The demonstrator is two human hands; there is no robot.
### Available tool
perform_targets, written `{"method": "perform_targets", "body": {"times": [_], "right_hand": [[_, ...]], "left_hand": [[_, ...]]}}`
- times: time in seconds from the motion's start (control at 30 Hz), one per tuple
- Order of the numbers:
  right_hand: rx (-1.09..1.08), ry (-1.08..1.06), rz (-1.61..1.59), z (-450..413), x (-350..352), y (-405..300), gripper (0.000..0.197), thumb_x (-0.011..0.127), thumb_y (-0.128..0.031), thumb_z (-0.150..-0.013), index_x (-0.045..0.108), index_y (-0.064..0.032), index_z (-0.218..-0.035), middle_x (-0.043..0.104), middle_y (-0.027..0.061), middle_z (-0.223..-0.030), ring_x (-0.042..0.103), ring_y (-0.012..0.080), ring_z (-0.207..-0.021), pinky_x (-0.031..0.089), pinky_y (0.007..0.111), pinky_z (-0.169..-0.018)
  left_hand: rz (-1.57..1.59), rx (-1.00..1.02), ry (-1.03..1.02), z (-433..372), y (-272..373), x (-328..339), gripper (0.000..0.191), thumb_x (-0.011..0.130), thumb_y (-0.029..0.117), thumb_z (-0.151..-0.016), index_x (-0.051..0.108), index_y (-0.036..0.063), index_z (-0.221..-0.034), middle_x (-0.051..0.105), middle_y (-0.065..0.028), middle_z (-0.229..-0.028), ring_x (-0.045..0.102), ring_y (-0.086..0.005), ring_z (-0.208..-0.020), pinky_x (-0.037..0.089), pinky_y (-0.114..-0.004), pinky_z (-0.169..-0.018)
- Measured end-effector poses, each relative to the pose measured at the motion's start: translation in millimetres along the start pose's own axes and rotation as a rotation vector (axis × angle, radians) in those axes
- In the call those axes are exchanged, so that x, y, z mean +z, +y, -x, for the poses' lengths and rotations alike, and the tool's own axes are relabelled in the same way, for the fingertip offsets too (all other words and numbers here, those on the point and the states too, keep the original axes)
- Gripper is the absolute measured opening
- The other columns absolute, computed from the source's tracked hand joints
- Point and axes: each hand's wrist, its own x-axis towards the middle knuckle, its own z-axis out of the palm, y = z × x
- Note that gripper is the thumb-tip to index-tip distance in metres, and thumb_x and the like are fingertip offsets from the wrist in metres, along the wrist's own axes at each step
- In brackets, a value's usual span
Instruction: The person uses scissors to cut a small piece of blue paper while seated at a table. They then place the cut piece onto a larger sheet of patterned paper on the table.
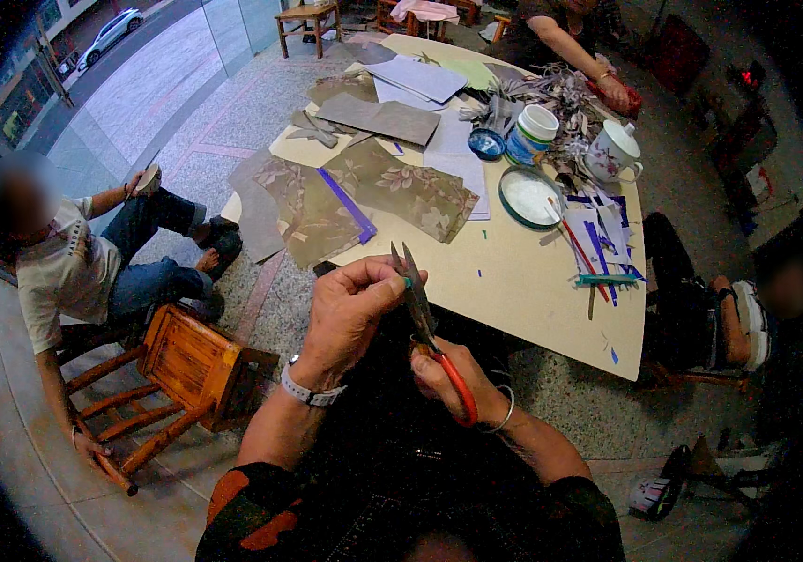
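My right hand (454,376) grips red-handled scissors (421,302), whose blades point up and stand slightly apart. Beside the blades, my left hand (356,302) pinches a small green piece (406,282) between thumb and finger; what it is cannot be told. Both hands are in front of the near table edge. Beyond them, floral-patterned fabric or paper pieces (401,183) lie on the cream table (444,274), with a purple strip (345,204) across them. Farther right sits a round dish of white paste (529,198) with a thin red-handled stick (584,253) leaning out.
An open white jar (533,133), a lidded floral mug (612,151) and a heap of scraps (556,98) stand on the table's right side. White papers (419,77) lie at the back. People sit left, right and behind. A wooden chair (184,358) is at the left.
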Motion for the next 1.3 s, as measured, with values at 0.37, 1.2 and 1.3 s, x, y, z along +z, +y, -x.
{"method": "perform_targets", "body": {"times": [0.37, 1.2, 1.3], "right_hand": [[0.029, -0.030, 0.011, -0.1, -1.5, 1.9, 0.035, 0.053, -0.035, -0.093, 0.049, -0.0023, -0.084, 0.048, 0.0090, -0.062, 0.046, 0.0190, -0.057, 0.042, 0.036, -0.055], [0.099, -0.111, 0.104, -0.8, -11.9, -7.2, 0.033, 0.058, -0.033, -0.091, 0.049, -0.0015, -0.087, 0.055, 0.0120, -0.068, 0.054, 0.0229, -0.062, 0.045, 0.037, -0.060], [0.067, -0.108, 0.121, -0.3, -12.3, -5.8, 0.032, 0.058, -0.032, -0.091, 0.050, -0.0016, -0.087, 0.056, 0.0120, -0.069, 0.054, 0.0223, -0.062, 0.045, 0.037, -0.061]], "left_hand": [[-0.003, -0.008, -0.001, -0.1, 1.9, -1.7, 0.005, 0.060, 0.000, -0.085, 0.062, -0.0052, -0.085, 0.063, -0.0138, -0.101, 0.063, -0.0243, -0.099, 0.050, -0.033, -0.088], [-0.115, -0.018, -0.046, -1.1, 17.7, -6.5, 0.004, 0.062, 0.001, -0.083, 0.062, -0.0013, -0.080, 0.060, -0.0104, -0.098, 0.064, -0.0254, -0.099, 0.050, -0.035, -0.089], [-0.160, -0.024, -0.075, -3.3, 18.7, -12.4, 0.005, 0.062, 0.001, -0.084, 0.061, -0.0027, -0.080, 0.061, -0.0103, -0.099, 0.063, -0.0251, -0.100, 0.049, -0.033, -0.088]]}}
